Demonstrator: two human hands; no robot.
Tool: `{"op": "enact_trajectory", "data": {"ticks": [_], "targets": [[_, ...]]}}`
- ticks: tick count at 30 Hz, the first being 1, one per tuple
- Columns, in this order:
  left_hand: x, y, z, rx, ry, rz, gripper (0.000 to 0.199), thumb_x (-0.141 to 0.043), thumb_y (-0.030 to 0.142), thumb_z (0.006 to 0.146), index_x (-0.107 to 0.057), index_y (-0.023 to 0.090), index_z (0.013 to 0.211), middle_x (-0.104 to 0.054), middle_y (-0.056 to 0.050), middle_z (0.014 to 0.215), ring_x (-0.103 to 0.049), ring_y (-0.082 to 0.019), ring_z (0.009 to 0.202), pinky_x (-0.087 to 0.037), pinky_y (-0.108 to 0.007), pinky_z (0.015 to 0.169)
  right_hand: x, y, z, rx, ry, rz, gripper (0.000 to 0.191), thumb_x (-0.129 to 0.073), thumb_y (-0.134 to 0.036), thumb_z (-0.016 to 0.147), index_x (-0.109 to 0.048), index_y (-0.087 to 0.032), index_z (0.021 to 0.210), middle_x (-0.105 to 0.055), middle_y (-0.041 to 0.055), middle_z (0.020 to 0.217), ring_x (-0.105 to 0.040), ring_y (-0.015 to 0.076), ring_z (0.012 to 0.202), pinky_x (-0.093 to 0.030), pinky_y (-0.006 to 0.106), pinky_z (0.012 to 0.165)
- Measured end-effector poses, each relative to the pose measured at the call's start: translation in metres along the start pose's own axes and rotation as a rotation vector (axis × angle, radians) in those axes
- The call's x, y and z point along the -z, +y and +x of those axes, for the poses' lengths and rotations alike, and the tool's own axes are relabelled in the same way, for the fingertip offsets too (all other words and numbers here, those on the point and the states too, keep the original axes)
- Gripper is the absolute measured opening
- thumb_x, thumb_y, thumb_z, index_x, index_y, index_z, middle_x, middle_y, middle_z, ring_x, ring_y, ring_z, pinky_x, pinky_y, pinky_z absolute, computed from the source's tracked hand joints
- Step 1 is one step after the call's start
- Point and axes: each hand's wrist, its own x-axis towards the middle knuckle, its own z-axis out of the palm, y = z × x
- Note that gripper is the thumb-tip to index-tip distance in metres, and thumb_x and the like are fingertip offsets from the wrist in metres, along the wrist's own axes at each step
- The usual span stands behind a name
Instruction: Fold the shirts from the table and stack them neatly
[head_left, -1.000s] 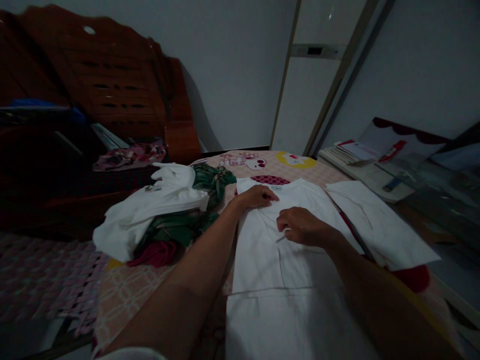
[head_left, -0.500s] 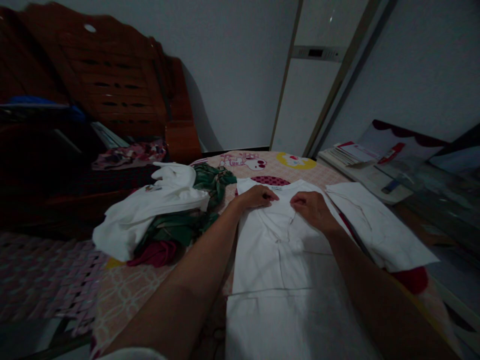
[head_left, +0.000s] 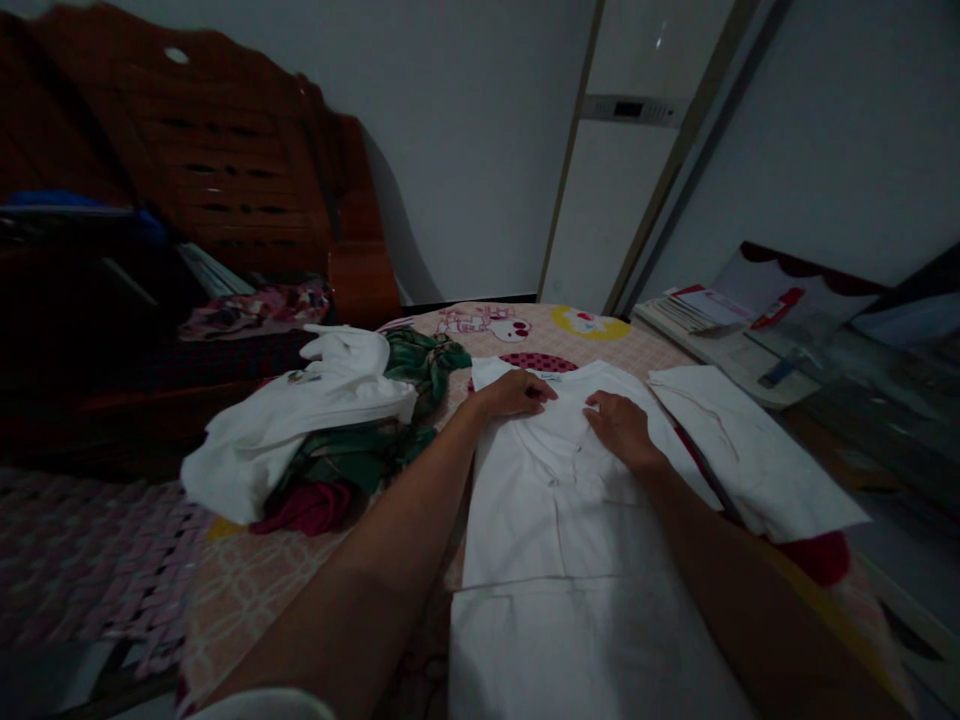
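Observation:
A white shirt [head_left: 517, 530] lies spread out in front of me, its neckline at the far end and a crosswise fold or hem line lower down. My left hand [head_left: 516, 393] rests on the left side of the neckline, fingers curled and pinching the fabric. Across from it, my right hand [head_left: 619, 425] is at the right side of the neckline, thumb and forefinger slightly apart. To the right, a folded white garment [head_left: 757, 450] lies flat. On the left is a heap with a white garment [head_left: 300, 430] over green patterned cloth [head_left: 337, 460] and a dark pink piece [head_left: 311, 508].
A pink patterned cloth [head_left: 255, 590] covers the table. Behind on the left is a carved wooden seat [head_left: 225, 160] with clothes on it. A woven pink seat [head_left: 82, 560] is at lower left. Papers [head_left: 697, 308] and a glass top [head_left: 862, 380] stand at the right.
My right hand has shifted slightly right, and its thumb and forefinger have loosened apart. My left hand keeps its place on the shirt. The view has moved a little.

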Motion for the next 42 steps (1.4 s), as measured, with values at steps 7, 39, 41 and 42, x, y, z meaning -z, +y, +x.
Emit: {"op": "enact_trajectory", "data": {"ticks": [7,39,41,42], "targets": [[-0.012,0.017,0.005,-0.069,-0.069,0.031,0.036,-0.072,0.013,0.071,-0.076,0.016,0.107,-0.071,-0.004,0.094,-0.060,-0.012,0.076,-0.045,-0.022,0.074,-0.007,-0.004,0.002,-0.033,0.057,-0.108,0.027,-0.045,-0.031,0.096,-0.062,-0.017,0.112,-0.072,0.0146,0.093,-0.067,0.0248,0.086,-0.042,0.030,0.069],[-0.018,0.008,0.003,-0.131,-0.037,0.104,0.042,-0.077,0.026,0.073,-0.072,0.020,0.114,-0.066,-0.004,0.104,-0.058,-0.013,0.081,-0.045,-0.023,0.078,0.022,-0.058,-0.060,0.720,-0.244,-0.103,0.029,-0.048,-0.015,0.082,-0.060,-0.013,0.108,-0.069,0.0119,0.089,-0.061,0.0250,0.086,-0.039,0.034,0.076],[-0.018,0.008,0.003,-0.125,-0.040,0.103,0.042,-0.077,0.026,0.072,-0.073,0.021,0.113,-0.066,-0.003,0.102,-0.058,-0.013,0.080,-0.044,-0.023,0.077,0.020,-0.055,-0.060,0.743,-0.210,-0.069,0.030,-0.048,-0.016,0.083,-0.060,-0.013,0.110,-0.068,0.0120,0.091,-0.060,0.0250,0.089,-0.038,0.035,0.079],[-0.018,0.008,0.003,-0.122,-0.040,0.104,0.042,-0.077,0.026,0.072,-0.073,0.021,0.113,-0.066,-0.003,0.101,-0.057,-0.013,0.080,-0.044,-0.023,0.077,0.020,-0.054,-0.060,0.746,-0.208,-0.047,0.028,-0.049,-0.017,0.084,-0.060,-0.013,0.110,-0.068,0.0116,0.091,-0.060,0.0247,0.089,-0.038,0.035,0.080]]}}
